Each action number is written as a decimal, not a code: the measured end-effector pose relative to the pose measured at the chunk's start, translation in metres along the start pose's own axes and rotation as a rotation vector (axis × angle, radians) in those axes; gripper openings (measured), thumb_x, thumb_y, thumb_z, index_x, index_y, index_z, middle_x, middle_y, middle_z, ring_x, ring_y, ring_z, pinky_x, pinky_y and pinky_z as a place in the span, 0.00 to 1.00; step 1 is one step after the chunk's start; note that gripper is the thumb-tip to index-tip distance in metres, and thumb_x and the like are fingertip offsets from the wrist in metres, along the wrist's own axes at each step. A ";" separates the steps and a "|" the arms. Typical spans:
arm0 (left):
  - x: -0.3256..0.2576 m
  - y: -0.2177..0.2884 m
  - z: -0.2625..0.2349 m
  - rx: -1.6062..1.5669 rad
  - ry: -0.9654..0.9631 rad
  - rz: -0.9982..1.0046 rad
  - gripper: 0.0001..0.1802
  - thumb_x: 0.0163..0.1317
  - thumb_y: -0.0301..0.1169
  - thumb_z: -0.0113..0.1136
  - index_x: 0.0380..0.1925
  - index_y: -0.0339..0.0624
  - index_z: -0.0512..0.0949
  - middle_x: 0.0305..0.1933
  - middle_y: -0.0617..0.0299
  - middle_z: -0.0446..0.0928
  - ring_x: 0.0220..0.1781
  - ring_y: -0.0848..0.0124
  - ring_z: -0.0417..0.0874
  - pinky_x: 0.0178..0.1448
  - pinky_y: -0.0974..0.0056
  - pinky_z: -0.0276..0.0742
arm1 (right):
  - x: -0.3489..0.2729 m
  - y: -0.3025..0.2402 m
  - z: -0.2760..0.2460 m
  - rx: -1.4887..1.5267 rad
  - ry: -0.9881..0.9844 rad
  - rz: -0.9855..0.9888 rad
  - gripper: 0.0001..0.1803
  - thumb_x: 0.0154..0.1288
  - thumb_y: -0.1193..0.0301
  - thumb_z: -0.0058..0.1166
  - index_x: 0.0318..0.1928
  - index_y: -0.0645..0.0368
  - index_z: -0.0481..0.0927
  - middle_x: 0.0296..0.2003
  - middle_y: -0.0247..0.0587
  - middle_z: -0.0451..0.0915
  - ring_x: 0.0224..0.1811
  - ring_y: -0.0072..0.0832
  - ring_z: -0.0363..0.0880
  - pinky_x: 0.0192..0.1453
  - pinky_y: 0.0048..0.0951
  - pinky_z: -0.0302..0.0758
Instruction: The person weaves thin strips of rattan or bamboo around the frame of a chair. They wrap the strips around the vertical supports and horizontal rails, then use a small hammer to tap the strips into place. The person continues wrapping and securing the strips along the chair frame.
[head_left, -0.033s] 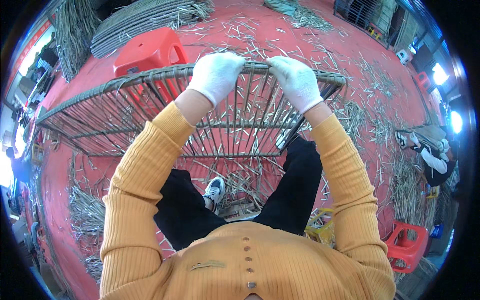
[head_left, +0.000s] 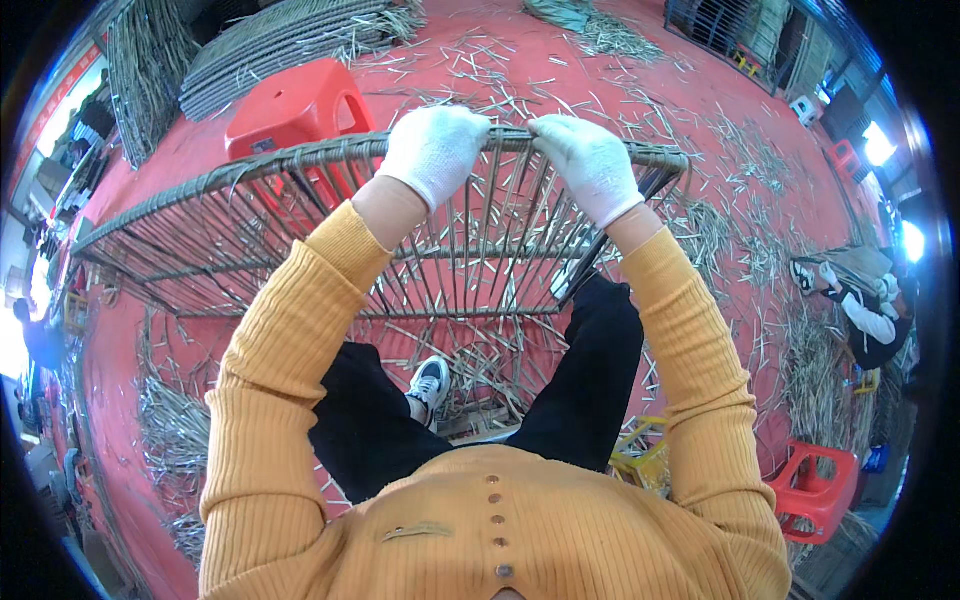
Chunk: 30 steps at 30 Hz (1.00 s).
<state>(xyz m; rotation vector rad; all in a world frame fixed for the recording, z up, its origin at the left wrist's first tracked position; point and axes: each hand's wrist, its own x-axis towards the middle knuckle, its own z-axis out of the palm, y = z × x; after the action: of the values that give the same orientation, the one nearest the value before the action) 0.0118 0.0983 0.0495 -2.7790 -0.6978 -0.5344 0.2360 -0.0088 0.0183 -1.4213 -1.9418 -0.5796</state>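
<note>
Slatted frame [head_left: 490,252] spans the space in front of your parted legs, its right end just beside your right knee [head_left: 612,300] and its long side running off to your left. Expect it to be stiff overall yet fairly light, being so open; the thin uprights [head_left: 494,190] would probably flex, so avoid lifting by them. Your white-gloved left hand [head_left: 437,150] is curled over the wrapped top rim [head_left: 320,152], and your right hand [head_left: 590,165] grips the same rim near it; whether either pinches a loose strand, you cannot tell. That rim looks the soundest hold, though its wrapping may slide under your grip. Beyond it stands a red stool [head_left: 300,100], and farther out, plant scraps [head_left: 475,62] litter the floor [head_left: 410,75].
</note>
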 end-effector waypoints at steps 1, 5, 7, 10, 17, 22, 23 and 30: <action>0.010 0.005 0.002 0.045 0.003 0.019 0.05 0.67 0.30 0.60 0.39 0.44 0.81 0.37 0.53 0.85 0.38 0.50 0.89 0.40 0.50 0.85 | -0.002 0.004 -0.002 -0.026 -0.010 -0.016 0.11 0.68 0.72 0.59 0.49 0.56 0.84 0.40 0.42 0.87 0.44 0.42 0.88 0.46 0.41 0.84; 0.020 0.013 0.005 0.082 -0.039 -0.040 0.04 0.65 0.29 0.61 0.38 0.45 0.81 0.35 0.54 0.84 0.38 0.51 0.89 0.40 0.50 0.86 | 0.008 0.001 0.001 -0.137 -0.111 0.035 0.10 0.64 0.76 0.60 0.46 0.56 0.85 0.39 0.43 0.87 0.44 0.44 0.88 0.47 0.40 0.84; 0.013 0.015 0.005 0.068 0.034 -0.004 0.03 0.64 0.28 0.62 0.38 0.45 0.81 0.34 0.54 0.84 0.37 0.52 0.89 0.40 0.50 0.86 | 0.015 -0.001 -0.002 -0.167 -0.121 -0.010 0.08 0.63 0.74 0.58 0.43 0.54 0.85 0.35 0.42 0.86 0.40 0.44 0.88 0.45 0.41 0.84; 0.007 0.019 0.007 0.040 0.057 -0.082 0.06 0.65 0.29 0.59 0.38 0.46 0.83 0.38 0.53 0.86 0.41 0.53 0.90 0.44 0.50 0.86 | 0.018 0.011 -0.019 -0.138 -0.151 -0.052 0.08 0.68 0.69 0.58 0.44 0.54 0.87 0.36 0.44 0.87 0.39 0.44 0.88 0.45 0.42 0.84; 0.043 0.053 0.018 -0.230 0.182 0.074 0.05 0.68 0.29 0.57 0.40 0.46 0.82 0.41 0.53 0.85 0.41 0.48 0.87 0.43 0.46 0.83 | -0.037 0.056 -0.054 -0.080 -0.025 -0.015 0.10 0.70 0.67 0.61 0.46 0.56 0.86 0.40 0.44 0.88 0.42 0.44 0.88 0.48 0.43 0.84; 0.066 0.070 0.015 -0.023 -0.038 0.023 0.07 0.68 0.31 0.58 0.37 0.45 0.85 0.35 0.51 0.86 0.38 0.50 0.90 0.43 0.48 0.86 | -0.033 0.055 -0.046 -0.225 -0.087 0.006 0.08 0.63 0.71 0.61 0.43 0.52 0.83 0.38 0.40 0.85 0.41 0.41 0.89 0.43 0.41 0.85; 0.065 0.071 0.014 0.017 0.000 0.038 0.08 0.68 0.31 0.58 0.37 0.45 0.86 0.35 0.51 0.87 0.38 0.52 0.91 0.43 0.49 0.87 | -0.030 0.055 -0.047 -0.254 -0.152 0.012 0.09 0.63 0.71 0.62 0.44 0.52 0.83 0.38 0.40 0.85 0.41 0.41 0.88 0.43 0.41 0.85; 0.067 0.086 0.022 -0.441 0.264 0.054 0.08 0.68 0.34 0.57 0.37 0.51 0.86 0.33 0.53 0.85 0.36 0.49 0.88 0.41 0.46 0.84 | -0.042 0.081 -0.092 -0.119 -0.153 0.174 0.11 0.71 0.68 0.61 0.50 0.56 0.88 0.44 0.46 0.89 0.45 0.44 0.89 0.49 0.39 0.85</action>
<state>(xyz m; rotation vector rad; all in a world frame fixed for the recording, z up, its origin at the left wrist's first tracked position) 0.1152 0.0583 0.0453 -3.0185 -0.4917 -1.1410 0.3440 -0.0735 0.0490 -1.7348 -1.9005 -0.5256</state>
